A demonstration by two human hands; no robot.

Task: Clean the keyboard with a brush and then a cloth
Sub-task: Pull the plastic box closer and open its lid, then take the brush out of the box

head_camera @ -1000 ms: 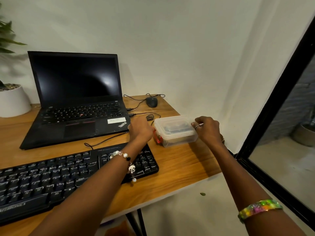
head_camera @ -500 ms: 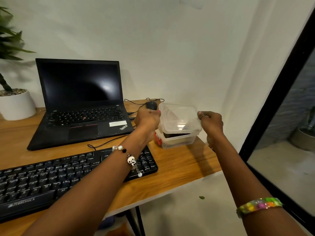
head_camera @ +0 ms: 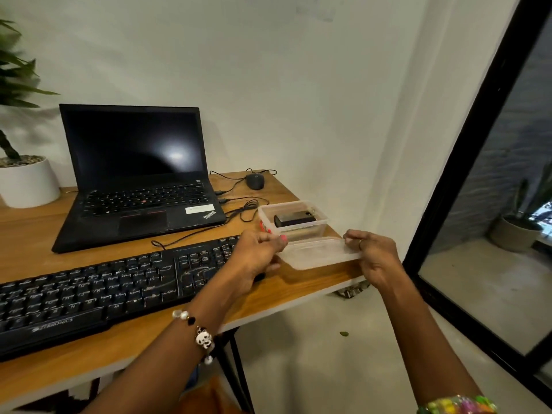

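Note:
A black keyboard lies along the front of the wooden desk. To its right stands an open clear plastic box with a black oblong object inside. The box's clear lid is held just in front of the box, low over the desk's right corner. My left hand pinches the lid's left end and my right hand pinches its right end. No brush or cloth can be made out.
A black laptop stands open behind the keyboard, with a mouse and loose cables to its right. A white plant pot is at the far left. The desk ends just right of the box; a black-framed glass door stands beyond.
Both hands lifted the lid off the box, then brought it toward me and down to just above the desk in front of the box. The box stayed in place.

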